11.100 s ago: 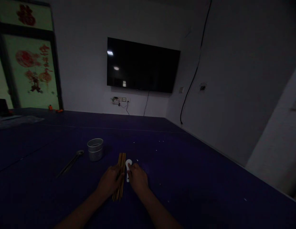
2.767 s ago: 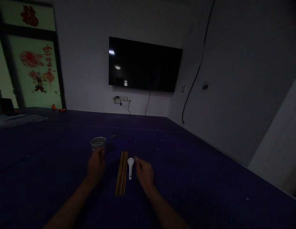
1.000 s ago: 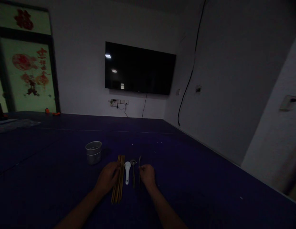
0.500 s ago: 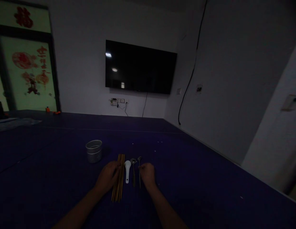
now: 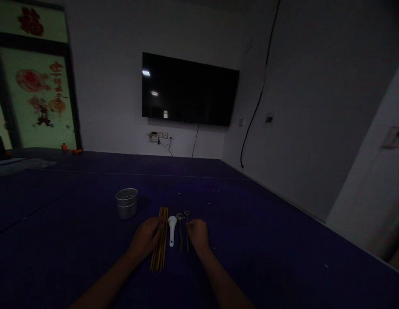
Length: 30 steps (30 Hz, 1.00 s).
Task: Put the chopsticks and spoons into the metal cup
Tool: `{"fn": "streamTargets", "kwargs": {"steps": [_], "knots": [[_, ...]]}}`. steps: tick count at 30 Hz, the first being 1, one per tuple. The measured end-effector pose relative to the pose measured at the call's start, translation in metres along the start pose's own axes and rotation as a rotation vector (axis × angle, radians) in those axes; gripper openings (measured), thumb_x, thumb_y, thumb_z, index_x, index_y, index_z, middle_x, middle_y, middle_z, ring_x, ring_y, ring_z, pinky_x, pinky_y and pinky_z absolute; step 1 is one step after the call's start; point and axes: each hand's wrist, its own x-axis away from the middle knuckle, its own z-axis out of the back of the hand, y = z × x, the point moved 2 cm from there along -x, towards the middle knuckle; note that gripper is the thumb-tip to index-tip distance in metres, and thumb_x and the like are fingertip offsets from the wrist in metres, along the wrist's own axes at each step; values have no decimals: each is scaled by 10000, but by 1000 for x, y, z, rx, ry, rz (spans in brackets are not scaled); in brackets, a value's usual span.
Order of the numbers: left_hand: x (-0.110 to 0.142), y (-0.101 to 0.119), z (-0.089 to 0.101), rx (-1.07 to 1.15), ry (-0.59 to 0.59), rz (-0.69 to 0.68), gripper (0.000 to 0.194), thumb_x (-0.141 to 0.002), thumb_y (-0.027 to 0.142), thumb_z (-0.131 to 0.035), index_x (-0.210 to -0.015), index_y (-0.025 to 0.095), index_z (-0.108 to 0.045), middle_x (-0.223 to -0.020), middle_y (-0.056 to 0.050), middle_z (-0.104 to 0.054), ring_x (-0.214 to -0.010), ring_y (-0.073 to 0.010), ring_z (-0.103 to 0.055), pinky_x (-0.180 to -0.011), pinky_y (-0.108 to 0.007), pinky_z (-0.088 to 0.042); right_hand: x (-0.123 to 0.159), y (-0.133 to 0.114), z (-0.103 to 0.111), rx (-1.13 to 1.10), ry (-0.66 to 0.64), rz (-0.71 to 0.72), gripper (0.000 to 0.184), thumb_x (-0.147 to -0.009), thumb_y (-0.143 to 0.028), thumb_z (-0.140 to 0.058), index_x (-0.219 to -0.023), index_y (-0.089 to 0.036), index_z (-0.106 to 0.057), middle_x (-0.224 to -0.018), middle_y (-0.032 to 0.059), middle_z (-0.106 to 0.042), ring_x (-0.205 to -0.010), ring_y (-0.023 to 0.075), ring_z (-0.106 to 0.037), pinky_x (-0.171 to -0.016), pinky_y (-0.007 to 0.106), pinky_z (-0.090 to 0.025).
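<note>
Several wooden chopsticks (image 5: 160, 249) lie side by side on the dark blue surface. My left hand (image 5: 145, 237) rests along their left side, with curled fingers closed on their upper part. To their right lies a white soup spoon (image 5: 172, 227), bowl end away from me. Beside it is a metal spoon (image 5: 180, 234) with a wider bowl. Farthest right is a thin long-handled metal spoon (image 5: 187, 240) with a small head. My right hand (image 5: 198, 234) pinches this thin spoon's handle just below the head; the fingertips are dim and partly hidden.
A grey metal cup (image 5: 126, 205) stands upright, left of and beyond the chopsticks. Small white specks dot the blue surface (image 5: 267, 240). Plastic sheeting (image 5: 22, 166) and small orange items (image 5: 71, 149) lie at the far left. A black cable (image 5: 251, 128) hangs down the right wall.
The thin spoon's head has turned and shifted slightly left, with my right hand at its handle. My left hand, the chopsticks and the cup look almost the same.
</note>
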Motion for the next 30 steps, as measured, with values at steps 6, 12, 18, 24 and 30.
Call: {"fn": "streamTargets", "kwargs": {"steps": [6,12,18,24,30], "knots": [[1,2,0,16,-3,0,303,-882,305,-378,-1039,205,-617,-984,-80,-688,-921,-200,-639,-830,-360,-516,0,-1,1,1,-9,18,229,-790,-136,-550,-663,-188,-733,-712,91,-718,-659,171,-667,-587,209,-397],[0,2,0,11,-18,4,298,-885,304,-377,-1021,196,-619,-956,-88,-690,-907,-208,-641,-825,-370,-514,1,-2,0,-6,-22,36,221,-785,-116,-549,-701,-193,-738,-751,81,-725,-699,170,-674,-610,202,-409],[0,2,0,19,-17,2,298,-882,308,-382,-1010,192,-625,-954,-92,-689,-901,-208,-641,-818,-367,-516,1,-1,-1,-1,-35,31,225,-788,-113,-540,-721,-189,-741,-742,85,-723,-693,173,-674,-625,209,-418],[-1,0,-1,22,-33,15,313,-882,309,-368,-989,189,-636,-949,-95,-688,-909,-205,-636,-821,-357,-514,0,1,-4,-6,-33,19,241,-775,-84,-527,-754,-184,-744,-772,85,-725,-726,169,-675,-656,199,-426],[-1,1,0,14,-13,2,304,-885,315,-372,-993,199,-631,-934,-88,-680,-903,-205,-630,-822,-360,-511,2,1,-6,-8,-18,21,236,-791,-115,-520,-751,-186,-741,-787,86,-725,-738,177,-673,-656,208,-421]]}}
